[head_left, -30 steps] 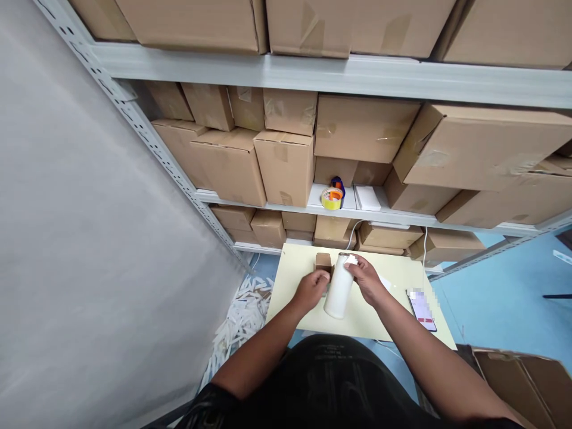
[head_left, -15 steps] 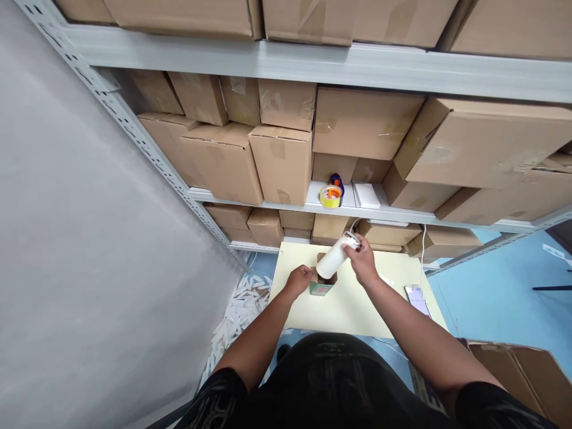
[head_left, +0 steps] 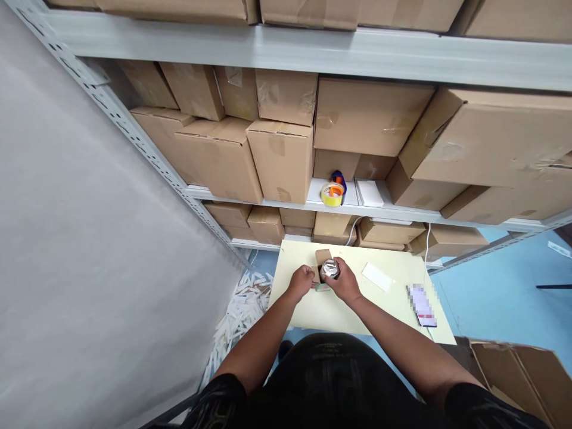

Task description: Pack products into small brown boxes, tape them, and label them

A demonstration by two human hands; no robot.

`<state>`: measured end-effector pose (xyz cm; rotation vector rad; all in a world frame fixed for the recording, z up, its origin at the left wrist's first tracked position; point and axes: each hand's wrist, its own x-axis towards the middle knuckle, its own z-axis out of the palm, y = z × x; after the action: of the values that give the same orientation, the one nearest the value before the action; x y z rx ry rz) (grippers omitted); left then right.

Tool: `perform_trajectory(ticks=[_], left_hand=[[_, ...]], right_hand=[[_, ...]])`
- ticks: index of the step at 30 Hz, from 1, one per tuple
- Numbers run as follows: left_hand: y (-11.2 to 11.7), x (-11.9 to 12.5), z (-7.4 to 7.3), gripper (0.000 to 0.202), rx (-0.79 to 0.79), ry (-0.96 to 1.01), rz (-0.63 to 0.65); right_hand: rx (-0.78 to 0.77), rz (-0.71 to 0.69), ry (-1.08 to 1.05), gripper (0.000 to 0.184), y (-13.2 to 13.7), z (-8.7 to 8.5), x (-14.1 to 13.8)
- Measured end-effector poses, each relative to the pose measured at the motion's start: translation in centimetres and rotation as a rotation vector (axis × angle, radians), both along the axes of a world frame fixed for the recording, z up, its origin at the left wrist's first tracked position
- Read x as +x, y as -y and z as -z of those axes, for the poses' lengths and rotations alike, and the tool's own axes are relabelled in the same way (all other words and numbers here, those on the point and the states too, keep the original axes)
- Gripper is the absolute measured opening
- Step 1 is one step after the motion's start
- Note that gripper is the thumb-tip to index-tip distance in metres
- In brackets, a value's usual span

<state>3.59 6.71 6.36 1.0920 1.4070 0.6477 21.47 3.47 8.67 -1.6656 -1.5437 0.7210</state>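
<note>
A small open brown carton (head_left: 322, 258) stands on the pale yellow table (head_left: 379, 304). A white cylinder with a shiny metal top (head_left: 330, 269) sits upright inside the carton, only its top showing. My right hand (head_left: 343, 284) is wrapped round the cylinder's top on its right side. My left hand (head_left: 300, 280) is closed on the carton's left side. A white card (head_left: 378, 276) lies flat on the table to the right of my hands.
A phone (head_left: 422, 305) lies near the table's right edge. Metal shelves stacked with cardboard boxes (head_left: 281, 155) rise behind the table; a yellow tape roll (head_left: 332, 193) rests on the middle shelf. White scraps (head_left: 241, 313) litter the floor at left. An open box (head_left: 527, 375) sits at lower right.
The white cylinder, tilted over the carton before, has gone down into it and stands upright. My right hand followed it down. The white card now lies on the table.
</note>
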Motion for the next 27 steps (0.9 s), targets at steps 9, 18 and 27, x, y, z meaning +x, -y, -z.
perform_trajectory(ticks=[9, 18, 27], left_hand=[[0.0, 0.4, 0.8, 0.007, 0.063, -0.050, 0.059], [0.6, 0.7, 0.6, 0.012, 0.164, -0.061, 0.131], [1.3, 2.1, 0.2, 0.040, 0.412, -0.290, 0.216]], right_hand=[[-0.165, -0.066, 0.117, 0.083, -0.4, 3.9, 0.8], [-0.314, 0.040, -0.216, 0.084, 2.1, 4.4, 4.4], [-0.271, -0.001, -0.119, 0.081, 1.7, 3.9, 3.4]])
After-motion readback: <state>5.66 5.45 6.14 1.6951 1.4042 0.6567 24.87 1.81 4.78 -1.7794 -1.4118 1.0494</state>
